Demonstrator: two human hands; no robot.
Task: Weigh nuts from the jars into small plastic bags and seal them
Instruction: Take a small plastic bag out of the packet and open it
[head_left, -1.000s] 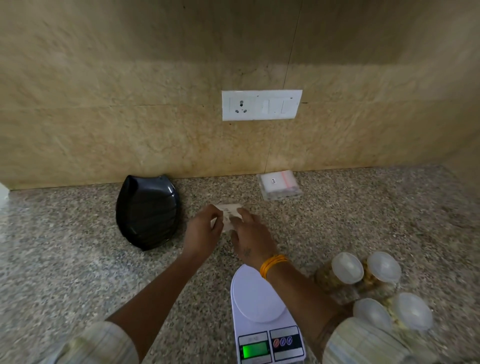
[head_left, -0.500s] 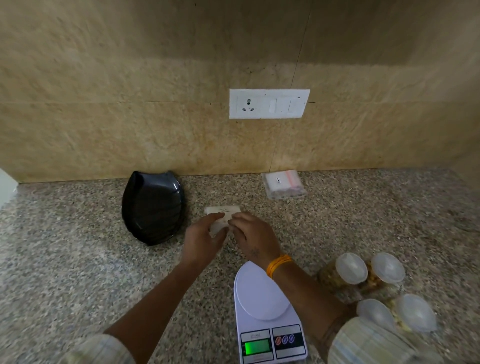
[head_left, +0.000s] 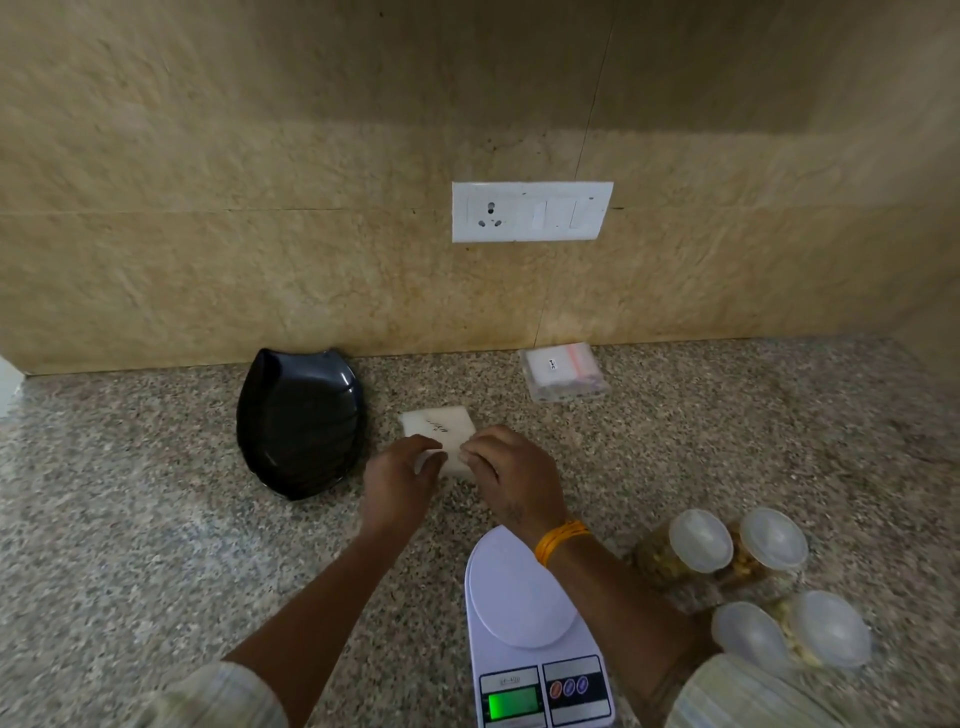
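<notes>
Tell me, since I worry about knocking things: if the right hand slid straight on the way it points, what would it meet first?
The right hand points up-left over the white bag it already pinches. Beyond that, probably bare counter, then the wall; the black plate looks slightly off that line, though depth is unclear.

Speckled polished stone counter (head_left: 156, 545); glossy black plastic plate (head_left: 298, 423); translucent plastic jar lids (head_left: 700, 540).

Both bare forearms reach forward from rolled pale striped sleeves and converge toward the middle, hands side by side and nearly touching. The left hand (head_left: 400, 475) lies palm down, fingers bent, its fingertips pinching the near left edge of a small white bag (head_left: 439, 431). The right hand (head_left: 511, 475), with an orange band at the wrist and a small mark on its back, has its fingers curled, pinching the bag's near right edge.
</notes>
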